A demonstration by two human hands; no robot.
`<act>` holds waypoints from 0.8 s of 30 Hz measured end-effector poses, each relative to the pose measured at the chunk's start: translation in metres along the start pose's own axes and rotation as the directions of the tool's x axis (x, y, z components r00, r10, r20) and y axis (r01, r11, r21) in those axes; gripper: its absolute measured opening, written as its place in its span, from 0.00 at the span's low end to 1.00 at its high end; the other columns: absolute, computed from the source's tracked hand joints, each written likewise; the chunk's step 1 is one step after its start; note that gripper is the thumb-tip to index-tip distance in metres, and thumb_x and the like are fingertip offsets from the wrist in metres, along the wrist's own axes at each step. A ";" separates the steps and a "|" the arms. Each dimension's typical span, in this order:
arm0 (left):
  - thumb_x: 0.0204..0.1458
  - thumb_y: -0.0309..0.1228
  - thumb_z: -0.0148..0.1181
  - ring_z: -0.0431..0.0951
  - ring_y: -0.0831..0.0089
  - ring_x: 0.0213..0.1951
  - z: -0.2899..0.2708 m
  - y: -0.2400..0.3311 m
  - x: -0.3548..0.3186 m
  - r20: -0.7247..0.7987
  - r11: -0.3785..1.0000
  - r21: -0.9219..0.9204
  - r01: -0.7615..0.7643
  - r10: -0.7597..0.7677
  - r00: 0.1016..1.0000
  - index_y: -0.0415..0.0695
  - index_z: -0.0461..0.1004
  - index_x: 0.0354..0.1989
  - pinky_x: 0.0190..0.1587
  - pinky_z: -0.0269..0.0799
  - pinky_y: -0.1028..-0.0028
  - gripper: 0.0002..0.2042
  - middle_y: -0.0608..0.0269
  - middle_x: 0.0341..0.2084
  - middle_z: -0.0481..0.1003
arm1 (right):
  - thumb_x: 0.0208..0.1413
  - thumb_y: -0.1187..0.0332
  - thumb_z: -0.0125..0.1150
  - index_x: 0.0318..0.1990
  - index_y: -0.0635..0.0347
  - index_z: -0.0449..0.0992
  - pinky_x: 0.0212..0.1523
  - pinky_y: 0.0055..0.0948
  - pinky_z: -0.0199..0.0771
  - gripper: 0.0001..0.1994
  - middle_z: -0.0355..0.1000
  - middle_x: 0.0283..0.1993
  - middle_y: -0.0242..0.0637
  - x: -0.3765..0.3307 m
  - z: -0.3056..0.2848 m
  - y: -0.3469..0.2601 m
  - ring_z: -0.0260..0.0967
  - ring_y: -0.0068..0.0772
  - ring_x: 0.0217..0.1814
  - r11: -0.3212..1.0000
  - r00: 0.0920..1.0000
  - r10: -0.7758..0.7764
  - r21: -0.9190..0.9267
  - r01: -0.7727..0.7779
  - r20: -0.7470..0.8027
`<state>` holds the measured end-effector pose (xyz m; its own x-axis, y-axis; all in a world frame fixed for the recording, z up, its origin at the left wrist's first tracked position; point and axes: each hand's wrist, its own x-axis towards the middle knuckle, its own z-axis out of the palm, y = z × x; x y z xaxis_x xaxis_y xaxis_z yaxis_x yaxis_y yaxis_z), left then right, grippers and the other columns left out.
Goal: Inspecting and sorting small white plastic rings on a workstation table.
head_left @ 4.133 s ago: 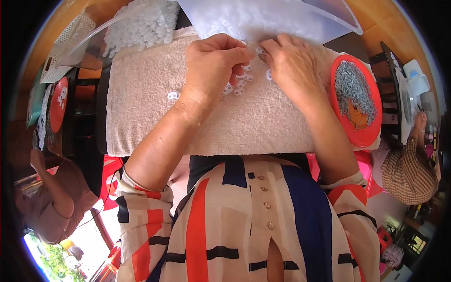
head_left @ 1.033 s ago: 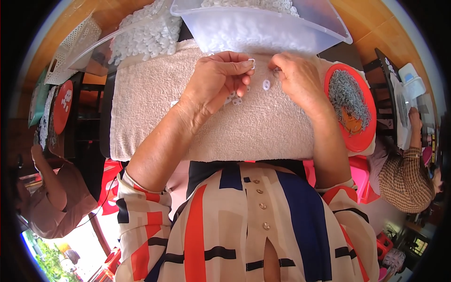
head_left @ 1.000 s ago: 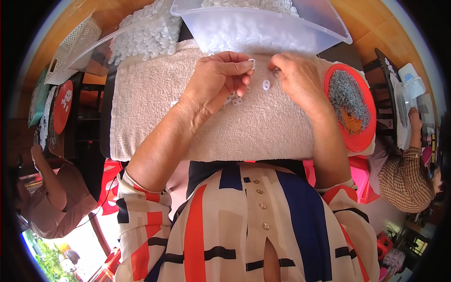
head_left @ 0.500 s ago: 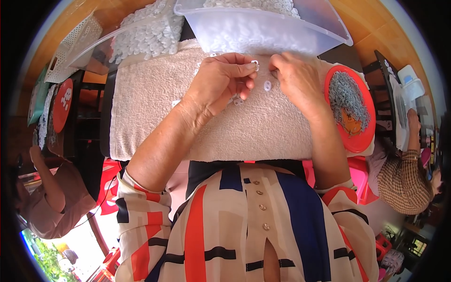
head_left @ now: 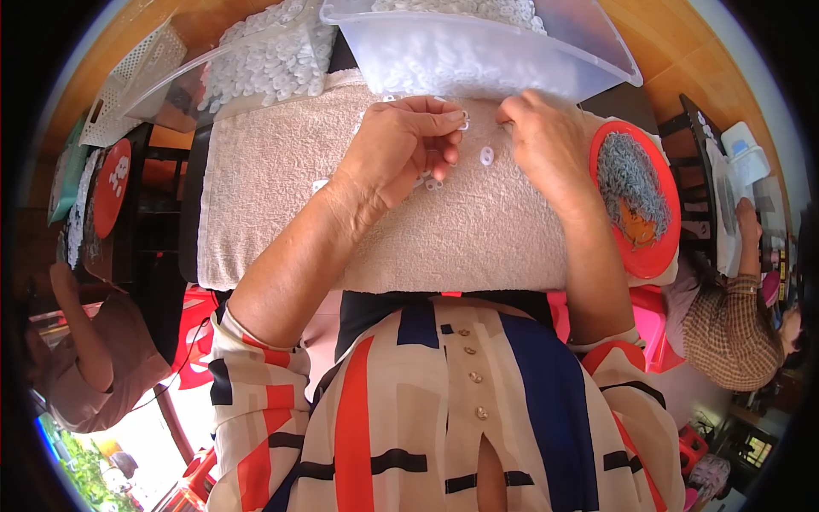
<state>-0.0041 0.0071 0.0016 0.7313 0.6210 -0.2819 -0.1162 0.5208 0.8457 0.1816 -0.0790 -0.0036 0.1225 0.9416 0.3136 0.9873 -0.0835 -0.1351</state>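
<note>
My left hand (head_left: 397,145) pinches a small white plastic piece with holes (head_left: 465,125) between thumb and forefinger, above a beige towel (head_left: 273,196). The thumb covers part of that piece. My right hand (head_left: 548,145) is a short way to the right, its thumb and forefinger pressed together. Whatever lies between those fingertips is too small or hidden to name. Between the hands, a loose white oval piece with two holes (head_left: 486,156) rests on the towel. Several similar white pieces (head_left: 433,183) lie under and beside my left hand.
Beyond the towel stand a translucent tub (head_left: 478,64) and a clear bin (head_left: 264,64), both holding white pieces. A red round tray (head_left: 603,239) with a heap of thin grey pieces (head_left: 633,175) sits at the right. Other people (head_left: 734,333) work at both sides.
My right hand has shifted slightly to the right, away from my left hand. The left thumb now covers more of the white piece.
</note>
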 end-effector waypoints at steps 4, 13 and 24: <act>0.55 0.23 0.57 0.73 0.73 0.21 0.002 0.000 0.000 -0.034 0.997 -0.078 -0.013 0.011 0.999 0.35 0.73 0.33 0.20 0.67 0.77 0.04 0.60 0.21 0.73 | 0.48 0.78 0.53 0.35 0.59 0.76 0.43 0.41 0.68 0.08 0.73 0.37 0.41 0.000 -0.003 0.007 0.71 0.46 0.41 0.989 0.999 0.009 0.151 -0.004 -0.033; 0.54 0.23 0.58 0.72 0.74 0.20 0.004 0.001 -0.002 -0.041 0.998 -0.067 -0.009 0.007 0.999 0.34 0.73 0.33 0.19 0.67 0.77 0.04 0.60 0.21 0.73 | 0.48 0.78 0.55 0.36 0.60 0.76 0.43 0.40 0.68 0.08 0.73 0.35 0.42 -0.001 -0.004 0.008 0.72 0.46 0.40 0.998 0.998 -0.054 0.043 0.055 -0.026; 0.47 0.23 0.64 0.70 0.82 0.20 0.008 -0.004 -0.003 -0.090 0.909 0.362 -0.205 0.252 0.963 0.34 0.76 0.35 0.19 0.66 0.80 0.07 0.63 0.23 0.75 | 0.52 0.76 0.58 0.34 0.66 0.76 0.29 0.20 0.62 0.04 0.73 0.28 0.30 0.004 -0.013 0.009 0.69 0.20 0.29 0.483 0.946 0.184 0.814 -0.323 0.266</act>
<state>-0.0004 -0.0014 0.0022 0.6151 0.7823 -0.0987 -0.0118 0.1343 0.9909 0.1921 -0.0800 0.0092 0.2702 0.9626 0.0216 0.3557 -0.0790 -0.9313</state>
